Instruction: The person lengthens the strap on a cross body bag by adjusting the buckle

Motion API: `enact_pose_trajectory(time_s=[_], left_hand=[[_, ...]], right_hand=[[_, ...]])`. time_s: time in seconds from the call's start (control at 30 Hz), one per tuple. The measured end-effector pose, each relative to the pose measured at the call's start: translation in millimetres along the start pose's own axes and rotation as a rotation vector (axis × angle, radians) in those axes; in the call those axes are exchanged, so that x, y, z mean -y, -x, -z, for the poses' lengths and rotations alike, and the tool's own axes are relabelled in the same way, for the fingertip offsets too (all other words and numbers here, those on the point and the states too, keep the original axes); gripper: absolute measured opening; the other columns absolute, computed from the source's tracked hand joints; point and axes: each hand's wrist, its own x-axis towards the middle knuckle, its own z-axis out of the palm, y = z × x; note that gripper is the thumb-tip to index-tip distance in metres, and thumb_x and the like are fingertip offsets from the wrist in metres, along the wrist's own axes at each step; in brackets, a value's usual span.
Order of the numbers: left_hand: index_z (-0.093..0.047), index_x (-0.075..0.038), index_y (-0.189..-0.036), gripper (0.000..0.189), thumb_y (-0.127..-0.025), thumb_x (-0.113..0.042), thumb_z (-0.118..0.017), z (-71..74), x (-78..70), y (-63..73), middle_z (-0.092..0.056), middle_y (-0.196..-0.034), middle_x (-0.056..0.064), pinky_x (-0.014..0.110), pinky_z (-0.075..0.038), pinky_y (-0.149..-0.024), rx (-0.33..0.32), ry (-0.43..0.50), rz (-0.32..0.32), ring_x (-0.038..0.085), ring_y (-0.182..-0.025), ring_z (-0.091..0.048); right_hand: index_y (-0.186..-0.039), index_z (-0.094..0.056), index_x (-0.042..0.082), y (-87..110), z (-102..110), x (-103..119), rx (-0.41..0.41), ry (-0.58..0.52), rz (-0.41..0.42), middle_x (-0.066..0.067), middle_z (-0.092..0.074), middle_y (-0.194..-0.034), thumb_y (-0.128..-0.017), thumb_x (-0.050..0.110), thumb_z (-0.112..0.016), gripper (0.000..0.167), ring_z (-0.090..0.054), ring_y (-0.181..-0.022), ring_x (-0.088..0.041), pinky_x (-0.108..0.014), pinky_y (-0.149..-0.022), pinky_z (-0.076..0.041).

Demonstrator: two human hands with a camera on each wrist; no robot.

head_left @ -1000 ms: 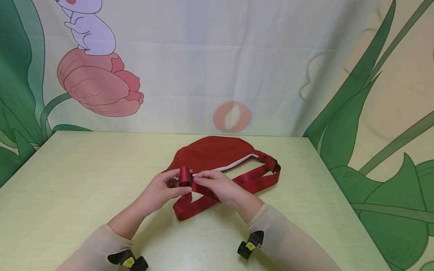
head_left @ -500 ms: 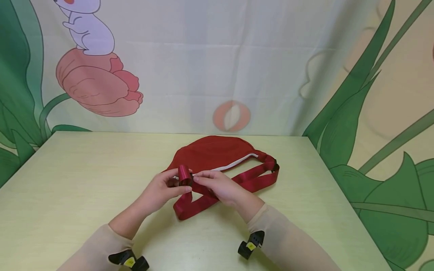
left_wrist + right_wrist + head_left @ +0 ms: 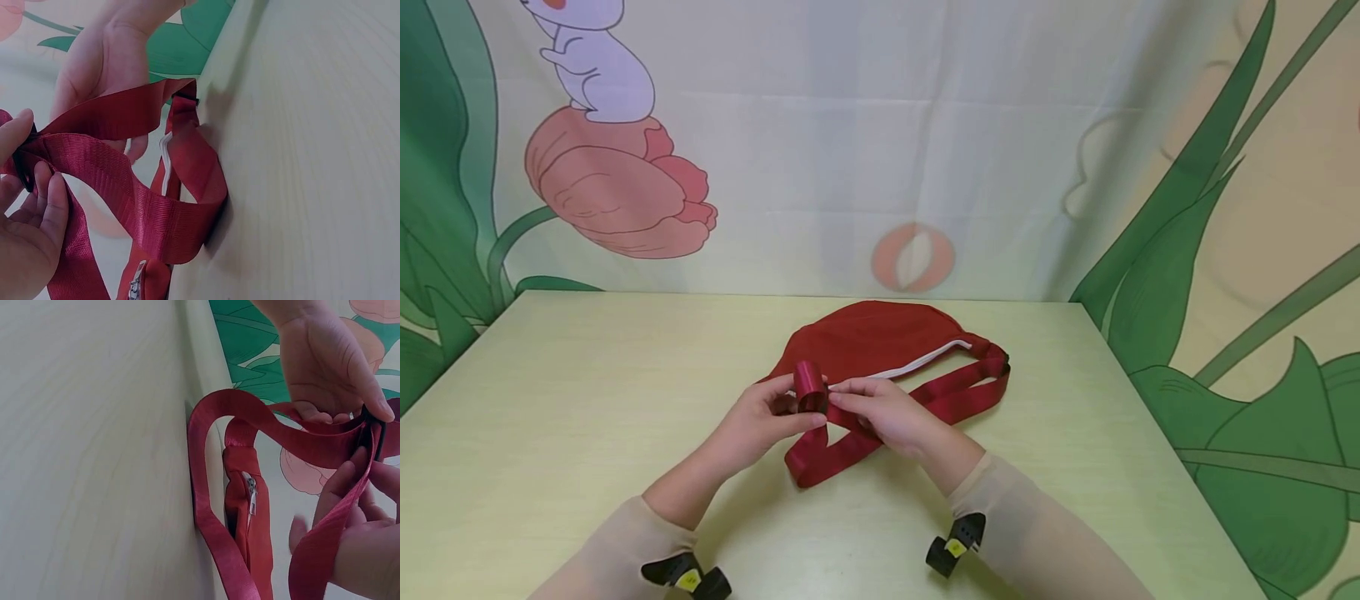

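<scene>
Backdrop: printed cloth [image 3: 1000, 150] with leaves, a flower and a rabbit, standing behind a pale table [image 3: 587, 392].
Red bag: lies toward the table's far side, curved edge away from the person, white zip line [image 3: 917, 367] facing nearer; its strap [image 3: 842, 458] loops out on the near side.
Left hand [image 3: 752, 421]: thumb and fingers curled, pinching the black slider [image 3: 24, 169] with the webbing that runs through it.
Right hand [image 3: 887, 412]: thumb and forefinger pinch the strap just beside the slider; whether they also touch the slider I cannot tell.
Latest shift: the raised loop [image 3: 809, 385] at the left fingers stands a little taller than a second ago, and the strap's far right bend has drawn inward; both hands have barely moved.
Meaning: probably webbing is being fed through the slider in small pulls, enlarging that loop.
Edges: the bag's top comes right up to the table's back edge, near the cloth; the side edges are well apart from it.
Room: the widest stretch of tabletop lies to the left; strap beneath the right hand could snag a sideways pull.
</scene>
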Motion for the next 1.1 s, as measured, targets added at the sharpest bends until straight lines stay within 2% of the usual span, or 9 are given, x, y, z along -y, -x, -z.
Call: enact_pose_trajectory(time_s=[0.23, 0.5, 0.67, 0.77, 0.97, 1.1], left_hand=[[-0.059, -0.007, -0.12, 0.04, -0.083, -0.016, -0.071, 2.1, -0.3, -0.1, -0.062, -0.101, 0.012, 0.05, -0.049, -0.077, -0.016, 0.019, 0.015, 0.028, -0.088, -0.059], [-0.06, -0.007, -0.119, 0.039, -0.083, -0.014, -0.071, -2.1, -0.3, -0.1, -0.062, -0.099, 0.011, 0.037, -0.051, -0.073, 0.021, -0.012, -0.021, 0.027, -0.084, -0.058], [-0.059, -0.008, -0.119, 0.038, -0.084, -0.016, -0.07, 0.2, -0.7, 0.7, -0.062, -0.102, 0.012, 0.045, -0.05, -0.077, 0.002, 0.001, -0.007, 0.028, -0.088, -0.059], [-0.059, -0.007, -0.119, 0.038, -0.084, -0.016, -0.07, 1.5, -0.6, 0.3, -0.062, -0.101, 0.012, 0.049, -0.049, -0.077, -0.008, 0.014, 0.012, 0.029, -0.088, -0.058], [-0.059, -0.006, -0.121, 0.04, -0.084, -0.015, -0.071, -0.7, -1.7, -0.8, -0.062, -0.099, 0.011, 0.046, -0.05, -0.075, 0.008, 0.012, 0.013, 0.028, -0.086, -0.058], [-0.06, -0.008, -0.12, 0.039, -0.083, -0.016, -0.071, -2.5, -2.3, -0.8, -0.063, -0.097, 0.011, 0.043, -0.05, -0.074, 0.013, 0.008, 0.005, 0.027, -0.085, -0.058]], right_hand=[[-0.114, -0.062, 0.001, -0.4, 4.5, -1.8, -0.007, 0.061, 0.001, -0.004, -0.064, -0.103, -0.094, 0.02, -0.055, 0.029, -0.056, -0.095, -0.017, -0.031, -0.083, -0.044], [-0.114, -0.061, -0.002, 2.1, 1.9, 1.1, 0.031, 0.018, 0.046, -0.004, -0.064, -0.101, -0.095, 0.018, -0.053, 0.029, -0.055, -0.094, -0.017, -0.029, -0.081, -0.043], [-0.114, -0.063, 0.003, 3.3, 3.6, 3.1, -0.012, 0.106, 0.03, -0.003, -0.063, -0.106, -0.095, 0.023, -0.054, 0.029, -0.054, -0.099, -0.017, -0.035, -0.09, -0.041], [-0.113, -0.063, 0.004, 3.4, 5.3, 3.1, -0.025, 0.139, 0.022, -0.003, -0.062, -0.105, -0.094, 0.024, -0.054, 0.029, -0.054, -0.099, -0.017, -0.036, -0.09, -0.041], [-0.111, -0.062, 0.0, 3.3, 3.3, 2.6, -0.018, 0.062, 0.044, -0.001, -0.063, -0.096, -0.095, 0.019, -0.053, 0.026, -0.055, -0.09, -0.015, -0.028, -0.079, -0.044], [-0.109, -0.062, -0.002, 3.1, 1.3, 2.8, -0.016, 0.004, 0.046, 0.0, -0.062, -0.093, -0.095, 0.017, -0.053, 0.025, -0.053, -0.087, -0.015, -0.027, -0.077, -0.042]])
